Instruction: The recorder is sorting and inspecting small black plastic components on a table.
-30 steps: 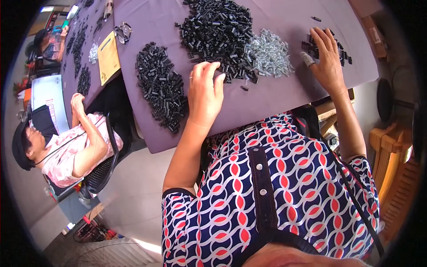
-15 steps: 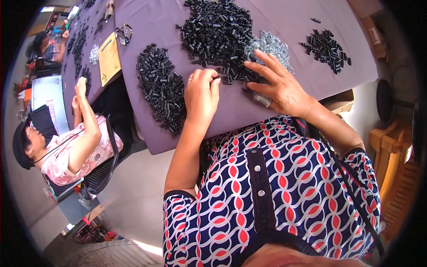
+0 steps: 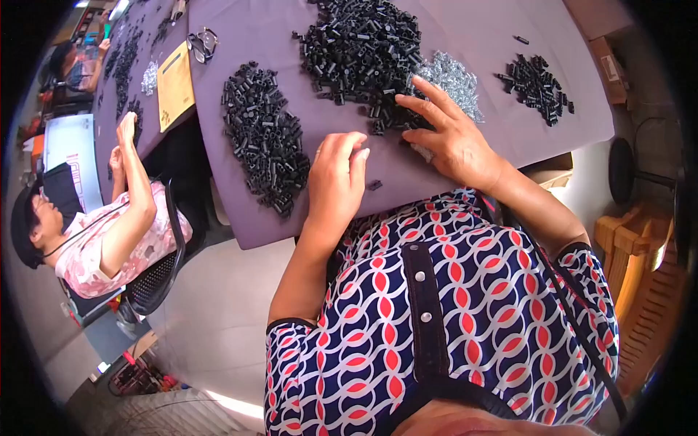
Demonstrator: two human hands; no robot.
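Observation:
My left hand [image 3: 338,178] is beside the left pile of small black cylindrical pieces [image 3: 265,138]. Its thumb and forefinger are curled with a small gap between the tips, and nothing shows in them. One loose black piece [image 3: 374,185] lies on the table just right of that hand. Fingers spread, my right hand [image 3: 458,149] is at the near edge of the large black pile [image 3: 360,51] and partly over a heap of small clear pieces [image 3: 452,81]. A few clear bits [image 3: 422,152] show below its thumb; whether they are held is hidden.
A smaller black pile [image 3: 536,89] lies at the right of the cloth-covered table [image 3: 502,29]. Eyeglasses [image 3: 203,45] and a yellow envelope [image 3: 174,87] are at the left. A co-worker [image 3: 109,225] sits there by more black pieces. A wooden chair [image 3: 632,247] stands right.
My left hand has moved down toward me and its pinch has loosened. A black piece now lies beside it. My right hand has shifted slightly, its fingers still spread.

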